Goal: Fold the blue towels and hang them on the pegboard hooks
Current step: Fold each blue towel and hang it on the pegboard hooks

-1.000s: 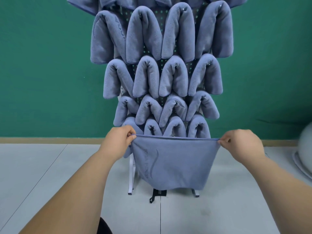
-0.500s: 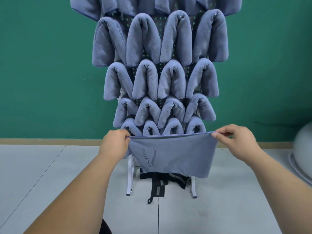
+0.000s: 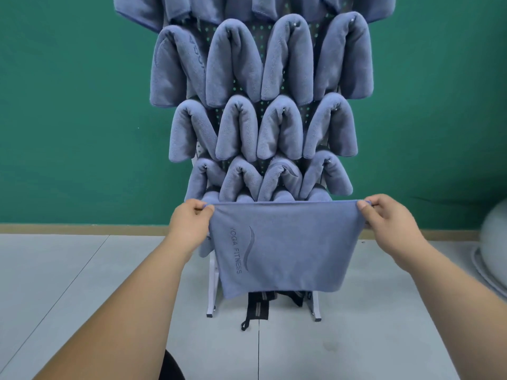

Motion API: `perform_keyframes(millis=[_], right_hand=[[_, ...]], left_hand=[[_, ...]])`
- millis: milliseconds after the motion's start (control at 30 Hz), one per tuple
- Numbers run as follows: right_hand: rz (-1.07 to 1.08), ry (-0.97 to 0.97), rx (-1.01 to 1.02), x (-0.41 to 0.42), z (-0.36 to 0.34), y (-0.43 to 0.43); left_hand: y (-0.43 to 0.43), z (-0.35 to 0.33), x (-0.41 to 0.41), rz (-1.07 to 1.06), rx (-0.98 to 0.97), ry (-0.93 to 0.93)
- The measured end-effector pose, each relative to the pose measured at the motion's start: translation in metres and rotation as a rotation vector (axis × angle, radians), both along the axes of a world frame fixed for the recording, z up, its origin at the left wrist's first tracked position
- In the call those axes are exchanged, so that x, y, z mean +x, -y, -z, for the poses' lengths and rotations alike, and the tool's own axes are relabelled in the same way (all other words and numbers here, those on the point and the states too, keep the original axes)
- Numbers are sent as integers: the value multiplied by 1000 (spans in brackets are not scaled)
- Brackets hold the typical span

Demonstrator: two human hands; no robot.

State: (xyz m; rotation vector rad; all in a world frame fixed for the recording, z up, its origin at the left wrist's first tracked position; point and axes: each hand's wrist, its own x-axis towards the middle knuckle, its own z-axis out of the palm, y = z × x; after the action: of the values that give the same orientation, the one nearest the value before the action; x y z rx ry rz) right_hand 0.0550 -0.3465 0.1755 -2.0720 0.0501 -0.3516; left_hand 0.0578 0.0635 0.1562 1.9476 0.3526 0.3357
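**Blue yoga towel: floppy stuff, so the corners are where you grab it**

So the blue towel [image 3: 282,248] is up in the air, spread out flat in front of the bottom rows of the pegboard [image 3: 301,112] and hanging well clear of the grey floor [image 3: 82,283]. I can't tell if it's brushing the hung towels [image 3: 233,58] behind it. The "YOGA FITNESS" stitching faces the camera, down the left side.

Grip-wise, the left hand [image 3: 189,222] has thumb and curled fingers pinching the top left corner. The right hand [image 3: 392,223] does the same on the top right corner. The top hem is pulled straight between them and the rest just drapes.

My read is that it's light, soft and totally limp. It looks like fleecy microfibre, so it's not slippery and a two-finger pinch is plenty. It has zero stiffness though, so let go of one corner and the whole thing collapses. Nothing fragile about it.

For the next fold I'd stay on the hemmed corners and bring them together, since the hem is the firmest bit. For hanging, the others sit draped over their hooks at the middle of the fold, so I'd hold it there. Every hook I can see looks taken, and the lowest row is hidden behind the towel, so finding a spot could be the fiddly part.
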Motion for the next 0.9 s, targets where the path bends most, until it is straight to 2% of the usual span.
perform_keyframes(millis=[67, 133, 300, 433, 633, 733, 900], right_hand=[[-14, -30, 266, -2, -6, -2], [2, -24, 382, -3, -11, -4], [129, -102, 569, 5, 1, -11], [181, -192, 551, 7, 16, -24], [6, -246, 540, -1, 26, -78], [-80, -199, 480, -10, 30, -104], [-165, -79, 270, -21, 36, -128]], left_hand=[[4, -7, 0, 16, -292, 21], [10, -13, -2, 17, -470, 59], [23, -6, -4, -84, -595, -50], [38, 5, -9, -99, -559, -144], [75, 13, -18, 70, -393, -132], [95, 19, -24, 125, -369, -114], [114, 25, -30, 181, -351, -56]])
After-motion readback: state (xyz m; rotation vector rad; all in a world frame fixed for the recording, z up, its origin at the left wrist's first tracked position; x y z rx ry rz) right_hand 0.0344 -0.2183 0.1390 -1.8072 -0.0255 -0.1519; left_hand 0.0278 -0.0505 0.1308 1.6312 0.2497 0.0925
